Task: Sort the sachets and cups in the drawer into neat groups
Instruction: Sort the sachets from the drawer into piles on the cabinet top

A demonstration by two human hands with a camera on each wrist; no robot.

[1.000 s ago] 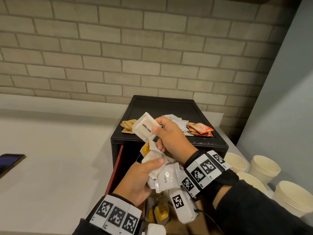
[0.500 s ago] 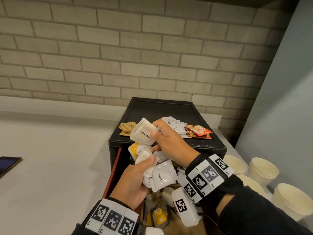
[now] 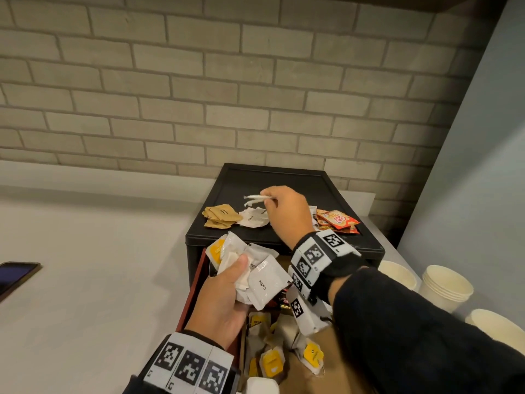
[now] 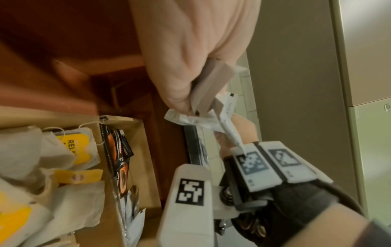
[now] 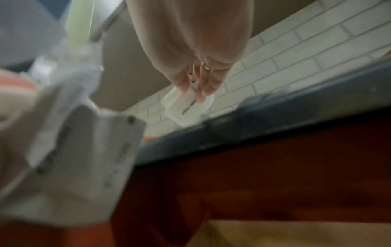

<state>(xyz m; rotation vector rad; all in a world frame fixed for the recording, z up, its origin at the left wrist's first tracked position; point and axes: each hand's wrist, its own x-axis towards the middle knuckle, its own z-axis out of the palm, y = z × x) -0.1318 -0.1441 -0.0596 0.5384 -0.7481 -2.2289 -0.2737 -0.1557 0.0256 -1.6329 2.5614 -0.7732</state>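
A pale grey counter (image 3: pixel 85 280) runs along the foot of a wall of light grey brick (image 3: pixel 227 89) with darker mortar lines. At the far left edge of the counter lies a dark phone (image 3: pixel 15 275), flat, screen up, showing a faint bluish glow, partly cut off by the frame. On the right a smooth blue-grey wall panel (image 3: pixel 483 172) meets the brick at a corner, and a dark overhang (image 3: pixel 466 2) crosses the top right. In the left wrist view, beige cabinet fronts (image 4: pixel 363 66) stand behind, split by a horizontal seam, with a small round fitting (image 4: pixel 387 107) at the seam.
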